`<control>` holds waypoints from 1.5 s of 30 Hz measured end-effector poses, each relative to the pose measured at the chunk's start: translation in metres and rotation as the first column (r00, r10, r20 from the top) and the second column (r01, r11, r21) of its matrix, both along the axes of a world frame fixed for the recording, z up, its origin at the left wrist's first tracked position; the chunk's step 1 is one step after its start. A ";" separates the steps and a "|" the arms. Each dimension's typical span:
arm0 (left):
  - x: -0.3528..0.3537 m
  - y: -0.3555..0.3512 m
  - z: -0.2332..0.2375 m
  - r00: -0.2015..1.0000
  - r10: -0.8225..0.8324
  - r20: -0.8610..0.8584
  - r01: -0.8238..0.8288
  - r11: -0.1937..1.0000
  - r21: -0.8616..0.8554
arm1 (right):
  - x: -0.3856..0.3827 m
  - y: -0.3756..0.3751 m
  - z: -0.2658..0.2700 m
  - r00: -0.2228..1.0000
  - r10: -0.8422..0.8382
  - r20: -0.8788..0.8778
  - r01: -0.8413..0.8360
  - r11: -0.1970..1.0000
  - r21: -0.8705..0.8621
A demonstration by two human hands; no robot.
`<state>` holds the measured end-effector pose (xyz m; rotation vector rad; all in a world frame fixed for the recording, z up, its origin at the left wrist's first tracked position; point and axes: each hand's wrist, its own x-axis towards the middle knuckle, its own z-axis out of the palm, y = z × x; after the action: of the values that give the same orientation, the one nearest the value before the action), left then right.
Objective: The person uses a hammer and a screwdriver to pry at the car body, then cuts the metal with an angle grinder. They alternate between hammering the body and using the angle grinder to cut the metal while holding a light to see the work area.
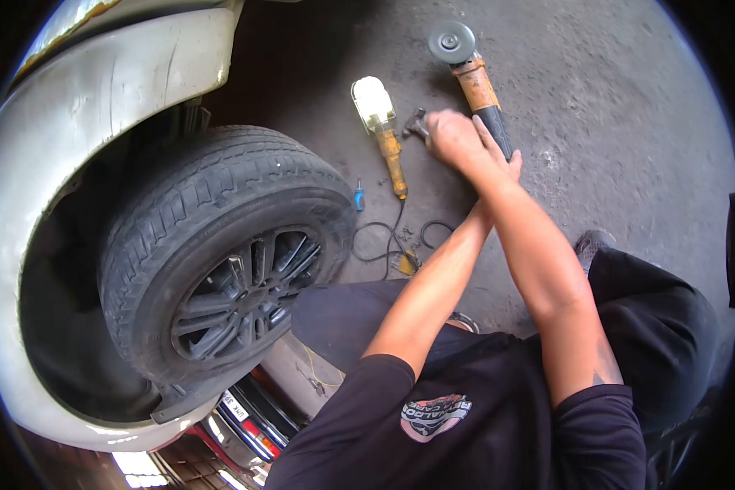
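My forearms cross, the right over the left. My right hand is closed and slightly blurred, with a dark metal tool sticking out at its left; its exact kind is unclear. Beyond the crossing, my left hand is wrapped round the black handle of an orange angle grinder, partly hidden by my right wrist. The grinder's grey disc points away from me. A lit work lamp with a yellow handle lies on the floor left of my hands.
A car wheel stands under a white fender at the left. A small blue-handled tool and a looping black cable lie on the concrete floor. Another car shows at the lower left.
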<state>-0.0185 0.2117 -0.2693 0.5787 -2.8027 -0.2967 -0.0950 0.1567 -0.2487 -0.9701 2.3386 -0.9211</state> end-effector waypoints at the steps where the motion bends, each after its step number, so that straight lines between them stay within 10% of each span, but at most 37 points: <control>1: 0.000 0.002 0.007 0.968 0.062 0.243 -0.105 0.981 0.165 | 0.019 -0.004 -0.009 0.996 0.053 -0.069 -0.051 0.998 0.033; 4: 0.004 -0.002 0.015 0.918 0.044 0.395 -0.208 0.900 0.384 | 0.044 0.000 -0.024 0.994 0.105 -0.006 -0.101 0.971 0.218; 7: 0.037 0.005 0.005 0.991 -0.061 0.121 0.050 0.995 0.087 | 0.057 0.000 -0.033 0.995 0.022 -0.099 0.005 0.966 0.260; 10: 0.076 0.004 0.038 0.838 -0.384 0.387 0.222 0.889 0.401 | 0.061 -0.001 -0.025 0.988 -0.118 0.104 0.103 0.985 0.141; 13: 0.095 -0.030 0.080 0.659 -0.569 0.492 0.507 0.819 0.267 | 0.078 -0.020 -0.007 0.905 -0.317 0.283 0.336 0.942 -0.020; 16: 0.103 -0.068 0.122 0.597 -0.690 0.409 0.451 0.710 0.540 | 0.075 -0.046 0.019 0.752 -0.473 0.458 0.620 0.745 -0.248; 18: 0.088 -0.090 0.175 0.359 -0.621 0.697 0.198 0.781 0.593 | 0.052 -0.059 0.049 0.687 -0.361 0.631 0.674 0.641 -0.367; 19: 0.095 -0.105 0.189 0.625 -0.609 0.489 0.365 0.781 0.507 | 0.038 -0.065 0.068 0.640 -0.253 0.726 0.689 0.607 -0.396; 21: 0.066 -0.128 0.245 0.842 -0.308 0.443 0.142 0.918 0.370 | 0.009 -0.058 0.128 0.396 0.089 0.914 0.729 0.575 -0.372; 22: 0.044 -0.132 0.272 0.940 -0.049 0.337 -0.075 0.936 0.343 | 0.009 -0.080 0.127 0.459 0.160 0.874 0.709 0.526 -0.469; 23: 0.028 -0.148 0.291 0.985 0.004 0.171 -0.048 0.965 0.257 | 0.009 -0.102 0.127 0.521 0.227 0.823 0.682 0.469 -0.561; 25: 0.007 -0.189 0.312 0.968 0.197 -0.156 -0.118 0.904 0.410 | 0.016 -0.102 0.178 0.210 0.521 0.827 0.796 0.400 -0.454; 29: -0.011 -0.227 0.336 0.965 0.245 -0.096 -0.188 0.896 0.402 | 0.025 -0.141 0.210 0.228 0.354 0.907 0.872 0.340 -0.352; 33: -0.025 -0.251 0.356 0.971 0.238 0.012 -0.227 0.905 0.360 | 0.050 -0.129 0.159 0.457 0.190 0.869 0.665 0.575 -0.476; 38: -0.030 -0.240 0.265 0.969 0.152 0.193 -0.226 0.858 0.461 | 0.061 -0.109 0.093 0.629 -0.187 0.755 0.688 0.587 -0.428; 45: -0.077 -0.301 0.086 0.966 0.226 0.129 -0.237 0.968 0.079 | -0.071 -0.021 0.038 0.594 -0.744 0.306 0.780 0.439 -0.447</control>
<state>-0.0954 -0.0897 -0.1836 0.9672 -2.8073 -0.3573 -0.1663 0.1356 -0.2109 0.1001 2.4871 -2.0241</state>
